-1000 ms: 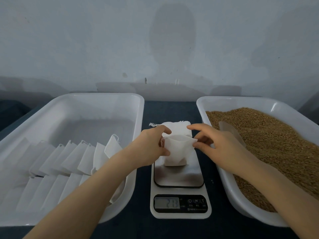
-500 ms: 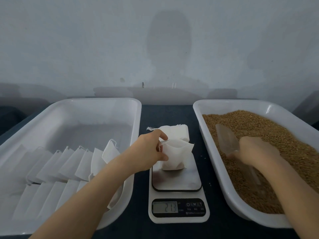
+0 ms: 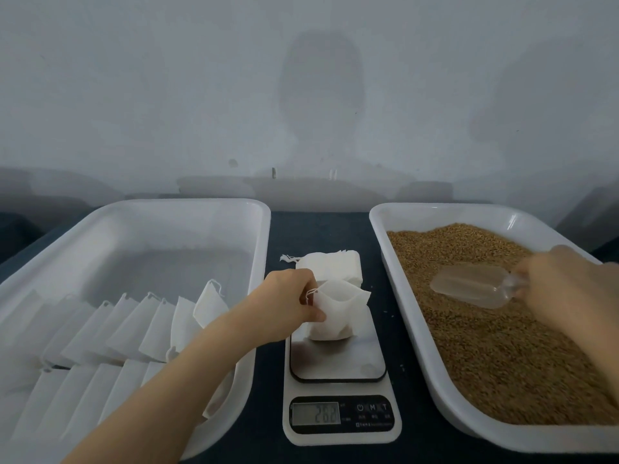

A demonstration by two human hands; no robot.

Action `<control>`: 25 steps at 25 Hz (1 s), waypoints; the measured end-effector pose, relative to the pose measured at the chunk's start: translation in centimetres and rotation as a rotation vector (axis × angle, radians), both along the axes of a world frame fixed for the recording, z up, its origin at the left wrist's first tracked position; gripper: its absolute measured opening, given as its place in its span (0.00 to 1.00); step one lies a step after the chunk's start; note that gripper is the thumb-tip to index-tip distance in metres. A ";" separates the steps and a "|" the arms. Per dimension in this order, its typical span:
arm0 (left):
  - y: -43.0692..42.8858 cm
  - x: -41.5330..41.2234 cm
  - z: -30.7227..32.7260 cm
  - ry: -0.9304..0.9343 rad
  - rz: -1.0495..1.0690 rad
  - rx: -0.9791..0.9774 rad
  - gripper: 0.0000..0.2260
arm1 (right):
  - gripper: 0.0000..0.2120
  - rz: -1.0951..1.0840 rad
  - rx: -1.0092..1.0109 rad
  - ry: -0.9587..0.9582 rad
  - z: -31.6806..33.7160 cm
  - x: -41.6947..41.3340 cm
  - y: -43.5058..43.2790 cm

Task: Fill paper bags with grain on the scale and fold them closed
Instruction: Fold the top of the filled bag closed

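Observation:
A small white paper bag [image 3: 338,313] stands open on the steel plate of the digital scale [image 3: 338,360]. My left hand [image 3: 288,303] pinches the bag's left rim and holds it upright. My right hand [image 3: 566,289] grips the handle of a clear plastic scoop [image 3: 472,284], whose bowl lies on the brown grain [image 3: 495,346] in the white tray on the right [image 3: 402,296]. The scale's display shows digits that are hard to read.
A stack of flat empty bags [image 3: 331,262] lies on the dark table behind the scale. The white tray on the left [image 3: 261,249] holds several folded bags [image 3: 134,323] in rows. A pale wall stands close behind.
My right hand left the bag, went into the grain tray and took the scoop, then carried it further back and right. My left hand kept its hold on the bag. The scale reading changed.

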State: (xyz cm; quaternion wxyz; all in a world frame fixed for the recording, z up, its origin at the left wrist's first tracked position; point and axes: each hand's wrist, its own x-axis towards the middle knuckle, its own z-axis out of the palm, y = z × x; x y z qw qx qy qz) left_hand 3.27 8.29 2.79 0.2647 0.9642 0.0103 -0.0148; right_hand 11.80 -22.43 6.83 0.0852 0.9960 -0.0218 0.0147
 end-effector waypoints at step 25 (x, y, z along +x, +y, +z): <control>-0.1 -0.2 0.2 -0.002 -0.038 -0.136 0.12 | 0.14 0.102 0.679 0.100 -0.6 -2.2 -5.3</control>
